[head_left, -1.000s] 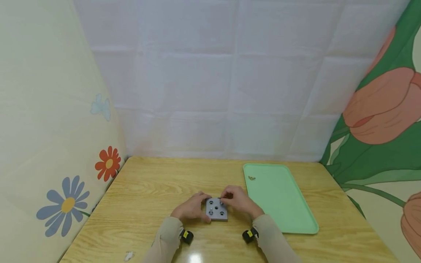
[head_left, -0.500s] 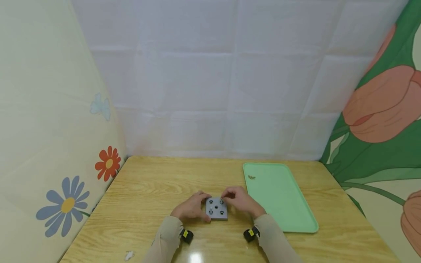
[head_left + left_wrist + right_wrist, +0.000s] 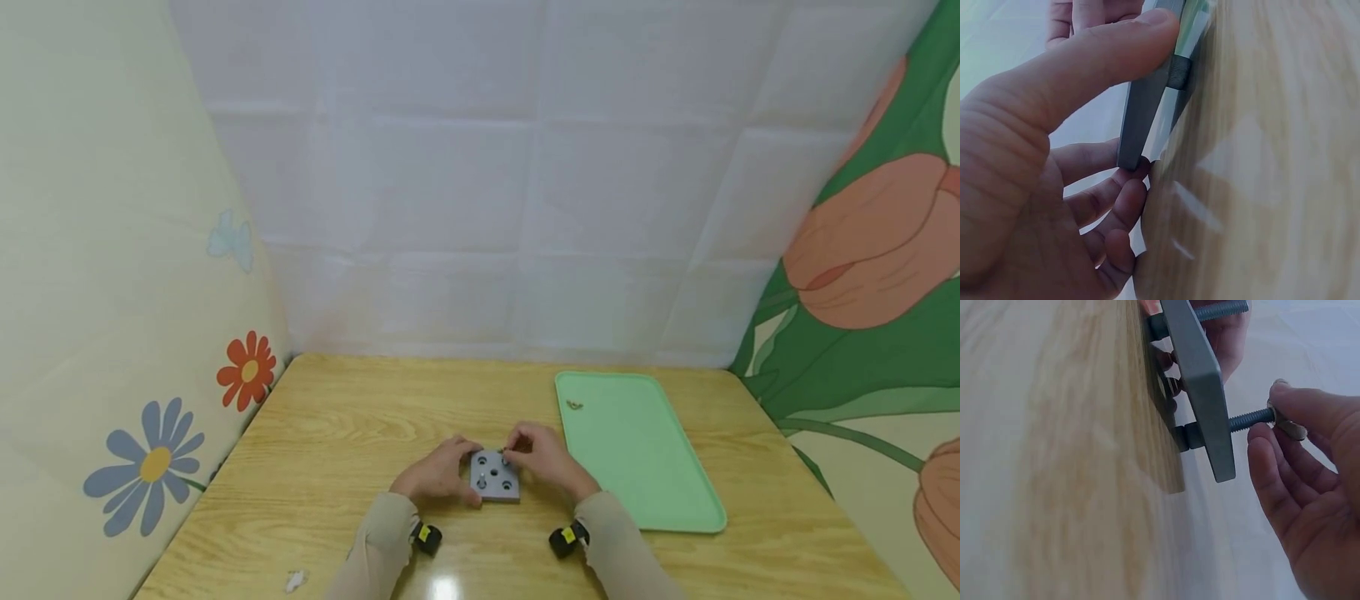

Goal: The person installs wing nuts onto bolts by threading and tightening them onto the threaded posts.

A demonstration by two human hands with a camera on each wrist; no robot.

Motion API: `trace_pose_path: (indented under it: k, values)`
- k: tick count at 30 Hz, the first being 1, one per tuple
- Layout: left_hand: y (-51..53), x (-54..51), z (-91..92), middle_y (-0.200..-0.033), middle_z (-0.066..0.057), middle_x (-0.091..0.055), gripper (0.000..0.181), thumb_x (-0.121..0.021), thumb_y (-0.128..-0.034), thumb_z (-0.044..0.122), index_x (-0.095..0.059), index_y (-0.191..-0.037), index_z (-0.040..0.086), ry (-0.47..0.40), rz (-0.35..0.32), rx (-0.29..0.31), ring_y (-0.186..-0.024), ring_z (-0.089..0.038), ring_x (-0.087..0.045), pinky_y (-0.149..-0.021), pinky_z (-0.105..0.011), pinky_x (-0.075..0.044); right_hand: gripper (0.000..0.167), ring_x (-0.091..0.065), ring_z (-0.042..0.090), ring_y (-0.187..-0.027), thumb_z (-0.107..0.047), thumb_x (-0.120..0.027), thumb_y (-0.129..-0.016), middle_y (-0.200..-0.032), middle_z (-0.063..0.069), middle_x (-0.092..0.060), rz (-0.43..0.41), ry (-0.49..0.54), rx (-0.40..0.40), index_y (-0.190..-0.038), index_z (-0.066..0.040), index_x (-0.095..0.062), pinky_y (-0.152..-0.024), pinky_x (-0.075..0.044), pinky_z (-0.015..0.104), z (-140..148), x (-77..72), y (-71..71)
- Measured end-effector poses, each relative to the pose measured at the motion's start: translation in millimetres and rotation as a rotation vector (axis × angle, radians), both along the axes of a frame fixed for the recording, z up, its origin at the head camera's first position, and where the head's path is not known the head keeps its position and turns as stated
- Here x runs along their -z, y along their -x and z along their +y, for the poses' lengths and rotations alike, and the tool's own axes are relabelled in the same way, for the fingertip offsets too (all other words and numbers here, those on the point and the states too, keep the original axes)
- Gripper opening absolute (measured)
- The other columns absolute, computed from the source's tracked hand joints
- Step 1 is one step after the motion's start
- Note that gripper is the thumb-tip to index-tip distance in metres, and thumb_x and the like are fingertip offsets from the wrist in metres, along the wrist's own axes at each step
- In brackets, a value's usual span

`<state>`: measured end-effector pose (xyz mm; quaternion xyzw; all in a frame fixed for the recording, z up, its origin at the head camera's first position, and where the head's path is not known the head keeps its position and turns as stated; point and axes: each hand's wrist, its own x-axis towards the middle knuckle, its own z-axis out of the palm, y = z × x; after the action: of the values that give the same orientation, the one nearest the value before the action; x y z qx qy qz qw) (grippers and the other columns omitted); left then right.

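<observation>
A grey square metal plate (image 3: 494, 490) with several holes lies in front of me. My left hand (image 3: 438, 473) grips it from the left, thumb at the near corner and fingers at the far edge. In the right wrist view the plate (image 3: 1207, 394) stands off the table on bolt heads below. Two threaded bolts stick up through it. On the end of one bolt (image 3: 1250, 420) sits a wing nut (image 3: 1290, 428), and my right hand (image 3: 1319, 462) pinches it between thumb and fingers. The other bolt (image 3: 1221, 309) shows bare thread. In the left wrist view, my left thumb (image 3: 1104, 62) presses the plate's edge.
A light green tray (image 3: 637, 450) lies to the right, its left rim beyond my right hand. Another small brass-coloured piece, seemingly a wing nut (image 3: 574, 406), is in its far left corner. A white mark (image 3: 296, 581) shows on the wooden table (image 3: 360, 400) at front left.
My right fingers have shifted slightly around the wing nut at the far right bolt, and the right wrist has turned a little. The left hand and the plate stay in place.
</observation>
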<state>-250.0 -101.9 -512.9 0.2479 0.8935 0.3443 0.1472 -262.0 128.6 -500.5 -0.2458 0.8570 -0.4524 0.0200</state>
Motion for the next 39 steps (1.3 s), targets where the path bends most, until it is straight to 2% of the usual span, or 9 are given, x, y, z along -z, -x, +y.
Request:
trace_pose_path:
  k: [5,9,13,16,20,24,33,36,39]
  values:
    - [0.0,1.6,0.2,-0.118,0.003,-0.048,0.081,-0.085,-0.0655,0.038,-0.050,-0.134,0.011,0.006,0.005,-0.006,-0.109,-0.017,-0.047,-0.095,-0.040,-0.039,0.014,-0.051,0.012,-0.069,-0.017,-0.073,-0.084,-0.075,-0.004,-0.055,-0.022,-0.020,0.027,-0.087,-0.014,-0.060,-0.060,-0.043,0.025,-2,2.1,-0.4]
    - [1.7,2.2,1.1,-0.118,0.004,-0.048,0.081,-0.085,-0.0656,0.039,-0.050,-0.134,0.012,0.016,0.014,-0.008,-0.109,-0.016,-0.046,-0.096,-0.039,-0.039,0.011,-0.054,0.015,-0.070,-0.017,-0.067,-0.089,-0.079,0.002,-0.058,-0.118,0.046,-0.003,-0.094,-0.009,-0.062,-0.060,-0.047,0.027,-1,4.6,0.0]
    - [3.3,5.0,1.6,-0.118,0.004,-0.048,0.083,-0.085,-0.0643,0.040,-0.050,-0.134,0.012,0.023,0.025,-0.009,-0.110,-0.016,-0.046,-0.096,-0.039,-0.039,0.013,-0.058,0.029,-0.076,-0.003,-0.053,-0.094,-0.087,0.018,-0.060,-0.222,0.170,-0.063,-0.102,0.004,-0.061,-0.067,-0.052,0.042,1,-1.0,-4.3]
    - [3.9,5.3,1.4,-0.118,0.003,-0.049,0.083,-0.085,-0.0641,0.040,-0.050,-0.134,0.012,0.022,0.026,-0.006,-0.110,-0.016,-0.047,-0.096,-0.039,-0.039,0.016,-0.058,0.033,-0.077,0.005,-0.047,-0.093,-0.088,0.025,-0.059,-0.248,0.190,-0.093,-0.103,0.009,-0.059,-0.070,-0.051,0.048,1,-9.6,-8.4]
    - [5.0,5.5,1.3,-0.118,0.003,-0.049,0.083,-0.085,-0.0646,0.040,-0.050,-0.134,0.012,0.022,0.022,0.003,-0.109,-0.016,-0.047,-0.096,-0.038,-0.039,0.015,-0.059,0.024,-0.075,0.003,-0.052,-0.092,-0.086,0.016,-0.060,-0.226,0.155,-0.077,-0.107,0.005,-0.057,-0.067,-0.052,0.040,2,-0.6,-2.7]
    - [5.2,6.6,0.5,-0.119,0.003,-0.049,0.084,-0.085,-0.0642,0.040,-0.049,-0.135,0.012,0.020,0.016,0.001,-0.110,-0.016,-0.047,-0.096,-0.039,-0.039,0.027,-0.060,0.018,-0.071,-0.004,-0.061,-0.090,-0.083,0.007,-0.060,-0.200,0.134,-0.057,-0.116,0.001,-0.054,-0.063,-0.052,0.032,3,10.1,3.9]
    - [2.6,0.7,0.4,-0.117,0.003,-0.049,0.083,-0.085,-0.0646,0.039,-0.050,-0.134,0.012,0.025,0.030,0.005,-0.107,-0.015,-0.047,-0.095,-0.038,-0.039,0.012,-0.058,0.015,-0.074,-0.014,-0.069,-0.087,-0.082,0.003,-0.061,-0.184,0.091,-0.015,-0.091,-0.006,-0.062,-0.064,-0.050,0.028,3,7.2,3.5]
    - [1.8,0.1,0.9,-0.117,0.004,-0.048,0.082,-0.085,-0.0653,0.039,-0.050,-0.134,0.012,0.026,0.028,0.011,-0.107,-0.014,-0.047,-0.095,-0.037,-0.039,0.009,-0.059,0.018,-0.075,-0.014,-0.063,-0.092,-0.083,0.005,-0.062,-0.223,0.110,0.001,-0.091,-0.006,-0.061,-0.065,-0.051,0.031,3,4.6,1.6]
    - [1.1,0.0,0.9,-0.117,0.003,-0.048,0.082,-0.085,-0.0657,0.038,-0.049,-0.134,0.011,0.021,0.028,0.017,-0.107,-0.015,-0.047,-0.094,-0.038,-0.040,0.019,-0.061,0.028,-0.076,-0.010,-0.048,-0.099,-0.085,0.013,-0.063,-0.270,0.168,-0.009,-0.093,0.002,-0.061,-0.067,-0.052,0.038,3,-2.6,-2.5]
